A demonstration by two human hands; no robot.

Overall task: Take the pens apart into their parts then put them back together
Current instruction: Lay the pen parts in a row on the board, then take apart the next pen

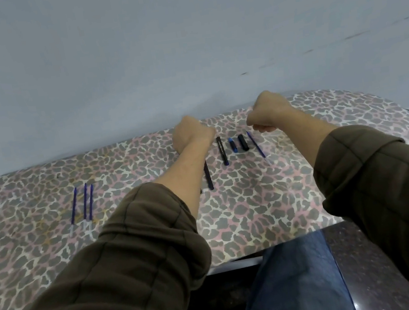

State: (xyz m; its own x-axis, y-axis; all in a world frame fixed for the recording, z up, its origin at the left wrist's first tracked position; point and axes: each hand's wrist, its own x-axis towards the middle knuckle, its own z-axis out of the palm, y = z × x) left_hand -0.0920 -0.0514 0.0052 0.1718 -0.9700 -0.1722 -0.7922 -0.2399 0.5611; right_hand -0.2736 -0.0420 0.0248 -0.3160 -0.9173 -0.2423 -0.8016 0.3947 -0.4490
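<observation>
Pen parts are laid out in a loose row on the table. Three blue refills [85, 203] lie at the left, side by side and close together. A dark barrel [208, 177] is partly hidden by the left forearm [187, 173]. Next come a black barrel [222, 151] with print on it, a short blue cap [232, 145] and a short black cap [243, 142]. A fourth refill [256, 144] lies tilted at the right.

All parts are judged light, hard plastic. The refills are thin and likely bendable, so a pinch near mid-length, away from the tip, is suggested. The barrels are stiff and smooth and are expected to roll, so they are best gripped round the middle. The caps are small and easily flicked off, so a fingertip pinch across the sides is called for.

The left hand [190, 134] and right hand [268, 114] are held over the far part of the table, each curled into a fist. Nothing is seen in either, and no part is touched.

The table [234, 217] is covered with leopard-print cloth, judged to slow rolling somewhat. Its far edge is set against a pale wall [179, 38], so little room is left behind the row. Open cloth is seen in front of the parts and between the two groups. A rolled part could be lost over the near edge or the rounded right end onto the dark floor [360, 250].
</observation>
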